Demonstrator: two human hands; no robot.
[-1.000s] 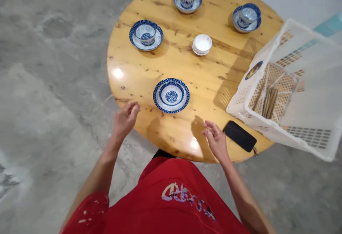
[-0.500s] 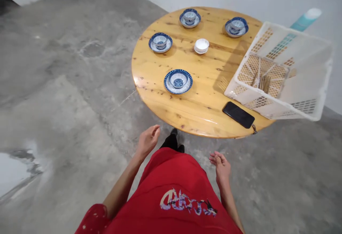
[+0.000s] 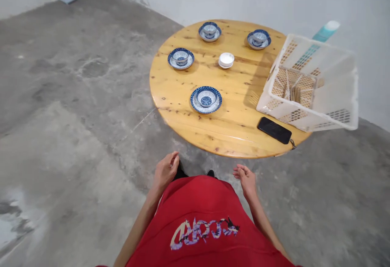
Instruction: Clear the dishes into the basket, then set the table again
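My left hand [image 3: 166, 170] hangs just short of the round wooden table [image 3: 183, 116], empty, its fingers loosely bent. To the right of my body, my right hand [image 3: 245, 178] is also off the table edge, fingers slightly apart with nothing in them. Nearest to both hands is a blue-and-white bowl [image 3: 206, 97] standing on a patterned plate [image 3: 198, 107]. Three more such settings lie farther back: a left bowl [image 3: 180, 57], a back bowl [image 3: 209, 31] and a back-right bowl [image 3: 259, 37], each on a plate. Small white dishes [image 3: 226, 60] are stacked near the middle.
A tall white plastic basket [image 3: 307, 114] stands at the table's right side, with brown sticklike things [image 3: 295, 94] inside and a teal-and-white tube [image 3: 324, 32] leaning out. A black phone [image 3: 274, 130] lies by the right edge. Grey concrete floor [image 3: 76, 145] surrounds the table; a wall is behind.
The view has shifted, and I stand slightly differently at the table. Both hands have moved a little toward my body's middle, still empty. Nothing on the table has been moved.
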